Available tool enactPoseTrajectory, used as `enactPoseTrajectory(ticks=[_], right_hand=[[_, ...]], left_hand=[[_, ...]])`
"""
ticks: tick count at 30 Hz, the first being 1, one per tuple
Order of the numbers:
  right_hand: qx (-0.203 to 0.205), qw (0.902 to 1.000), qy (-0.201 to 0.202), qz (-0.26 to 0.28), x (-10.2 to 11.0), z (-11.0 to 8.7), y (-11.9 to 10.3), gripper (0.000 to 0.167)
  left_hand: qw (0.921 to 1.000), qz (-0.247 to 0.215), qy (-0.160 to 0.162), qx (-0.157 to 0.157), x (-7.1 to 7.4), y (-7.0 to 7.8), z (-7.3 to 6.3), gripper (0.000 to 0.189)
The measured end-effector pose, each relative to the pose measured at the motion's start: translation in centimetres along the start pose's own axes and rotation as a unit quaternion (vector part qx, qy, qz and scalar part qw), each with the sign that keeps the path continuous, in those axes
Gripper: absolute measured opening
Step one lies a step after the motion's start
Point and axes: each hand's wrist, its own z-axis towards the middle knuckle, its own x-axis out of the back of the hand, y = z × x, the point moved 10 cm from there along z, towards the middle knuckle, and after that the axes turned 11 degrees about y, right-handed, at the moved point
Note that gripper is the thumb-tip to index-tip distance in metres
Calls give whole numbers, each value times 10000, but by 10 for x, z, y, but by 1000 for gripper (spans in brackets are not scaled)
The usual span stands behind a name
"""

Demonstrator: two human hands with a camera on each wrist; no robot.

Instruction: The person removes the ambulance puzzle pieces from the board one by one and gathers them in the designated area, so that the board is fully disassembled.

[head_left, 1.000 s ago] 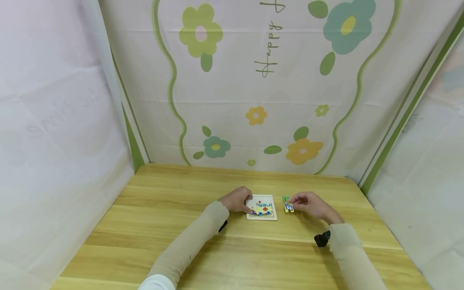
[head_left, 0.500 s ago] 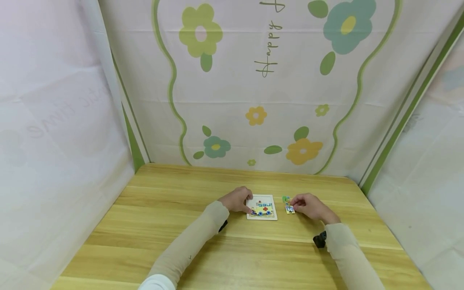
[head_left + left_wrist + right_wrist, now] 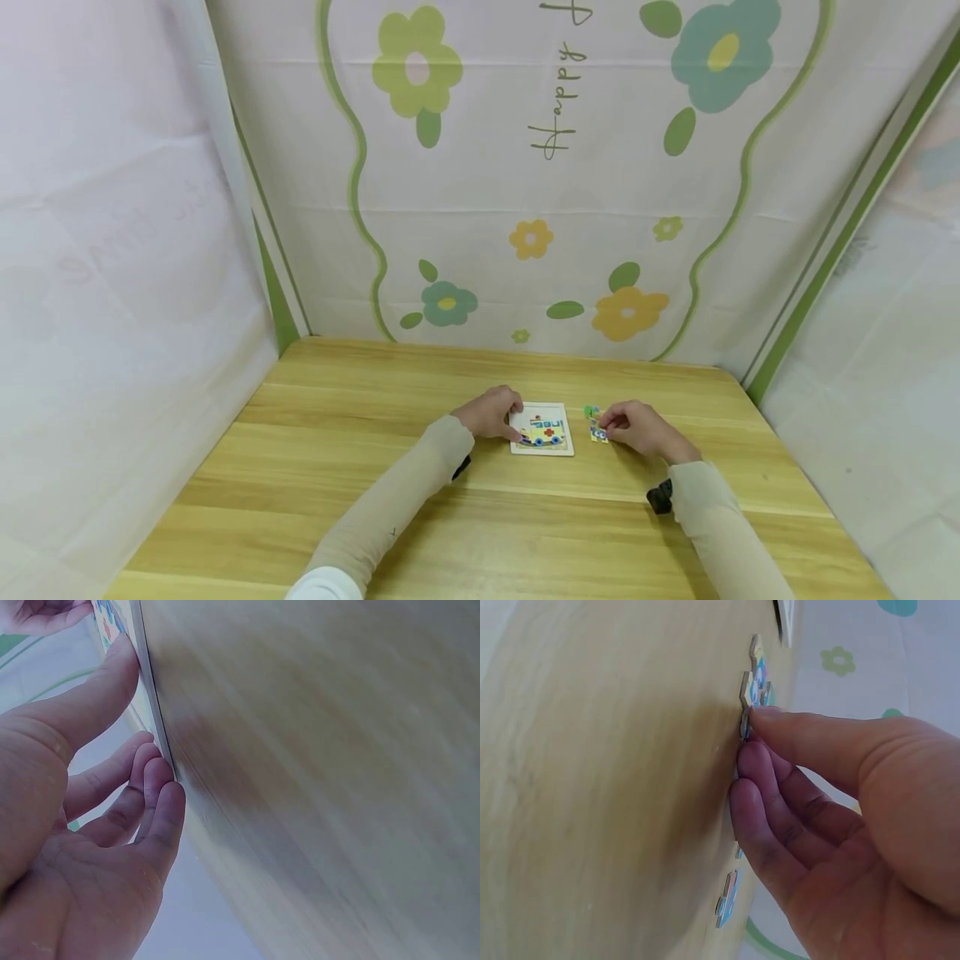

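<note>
In the head view, a white-framed jigsaw puzzle board with a yellow ambulance picture lies flat on the wooden table. My left hand holds its left side, thumb near the front corner and fingers along the edge. To the board's right, my right hand pinches a puzzle piece low over the table. That hand partly covers the piece. A green-topped puzzle piece lies just behind it. In the right wrist view, the thumb presses the held piece's edge, close against neighbouring pieces.
Another loose puzzle piece lies beyond the right fingers in the right wrist view. The wooden table reaches to a floral fabric wall at the back. Fabric panels also stand on the left and right.
My right hand has shifted slightly left and down, and the piece in it has moved slightly toward me and lies flatter. My left hand and the puzzle board stay in place.
</note>
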Motion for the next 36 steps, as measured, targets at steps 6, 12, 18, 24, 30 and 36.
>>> enactPoseTrajectory(ticks=[6,12,18,24,30,36], right_hand=[[138,9999,-56,10,-1,0,-4,10],[168,9998,-116,15,-1,0,-5,12],[142,9997,-163,-115,5,7,-7,11],[402,9987,-265,-181,7,25,-36,13],[782,9945,-596,-369,-12,39,-69,15],[1034,9887,-1007,-414,-45,52,-86,10]], left_hand=[[10000,-10,23,-45,-1,0,1,51],[10000,43,2,-69,-2,0,2,50],[9999,69,-23,-123,-2,1,3,49],[9999,92,-4,-77,0,-1,2,50],[9999,141,0,-70,-2,-2,3,49],[9997,205,-9,-113,-4,-4,7,49]])
